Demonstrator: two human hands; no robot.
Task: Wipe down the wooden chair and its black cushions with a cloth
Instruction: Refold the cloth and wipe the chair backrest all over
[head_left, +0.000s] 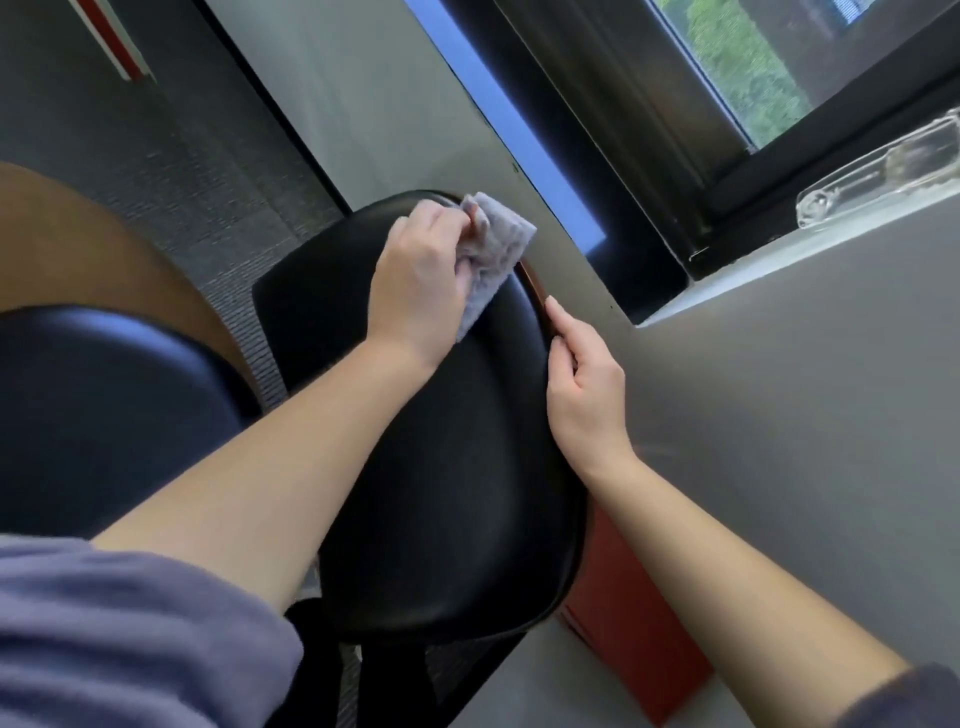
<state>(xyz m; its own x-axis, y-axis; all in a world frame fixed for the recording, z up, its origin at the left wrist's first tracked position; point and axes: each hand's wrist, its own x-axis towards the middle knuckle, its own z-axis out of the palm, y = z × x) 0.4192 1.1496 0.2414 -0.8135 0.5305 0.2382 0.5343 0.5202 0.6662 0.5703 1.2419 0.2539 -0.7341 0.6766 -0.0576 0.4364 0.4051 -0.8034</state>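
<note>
Cloth (498, 244) gripped in my left hand (421, 275) on the black cushion (441, 467); right hand (582, 384) fingers lie straight along the wooden rim (532, 283).

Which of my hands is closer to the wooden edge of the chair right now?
Right. The right hand rests its fingers along the wooden edge; the left hand holds the cloth farther in on the black cushion.

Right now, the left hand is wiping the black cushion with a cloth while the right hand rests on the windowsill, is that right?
Not quite. The head view shows the right hand resting on the edge of the cushion, not there. The left hand does hold the cloth against that cushion.
</note>
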